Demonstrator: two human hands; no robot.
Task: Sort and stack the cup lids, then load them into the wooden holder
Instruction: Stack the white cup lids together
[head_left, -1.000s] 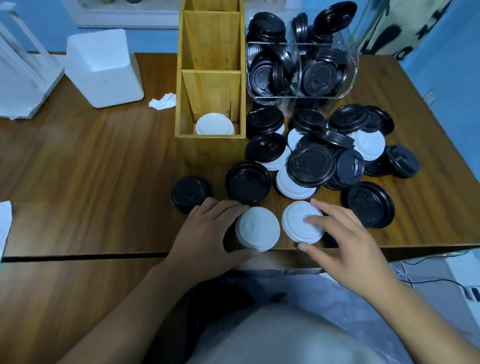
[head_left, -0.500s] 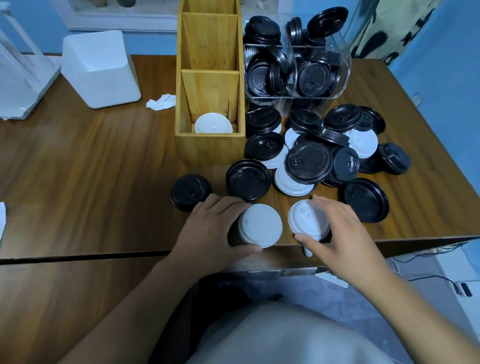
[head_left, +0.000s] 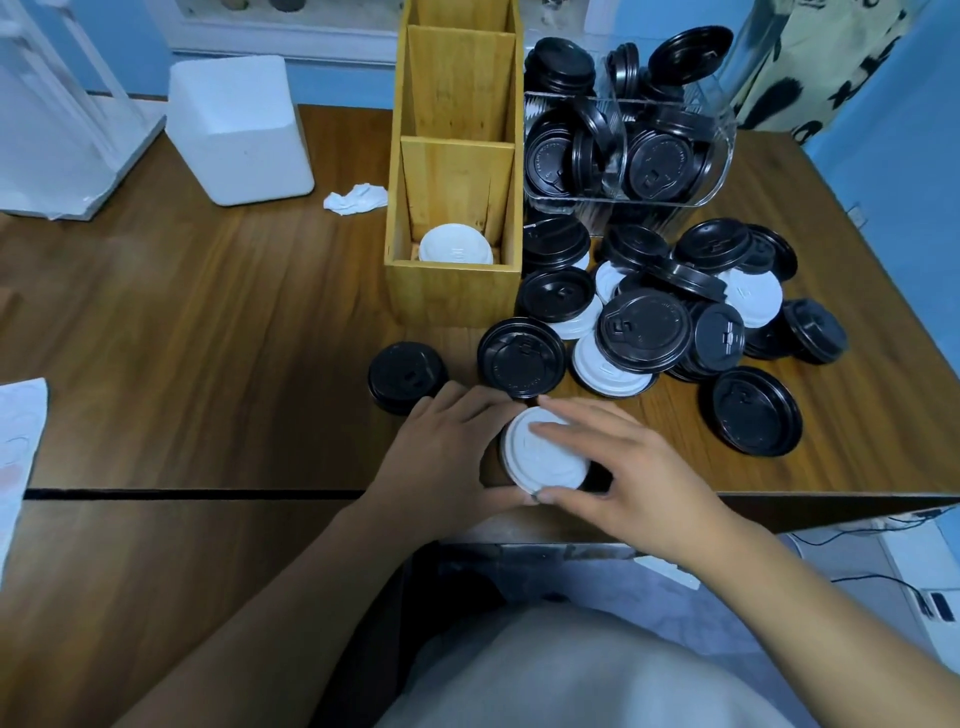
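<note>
A small stack of white lids (head_left: 543, 460) sits near the table's front edge. My left hand (head_left: 447, 457) grips its left side, thumb under the front rim. My right hand (head_left: 628, 478) holds a white lid on top of that stack, fingers laid over it and thumb at the front rim. The wooden holder (head_left: 454, 291) stands behind, with white lids (head_left: 456, 250) in its front compartment. Two black lids (head_left: 407, 376) (head_left: 521, 357) lie just beyond my hands. A mixed pile of black and white lids (head_left: 675, 322) spreads to the right.
A clear bin (head_left: 628, 150) full of black lids stands behind the pile. A white foam box (head_left: 239, 130) and a crumpled tissue (head_left: 356, 198) lie at back left. White paper (head_left: 15, 447) sits at the left edge. The table's front edge runs just under my hands.
My right hand carried the white lid left from its spot on the table and set it on the white stack that my left hand holds. My left hand stayed in place.
</note>
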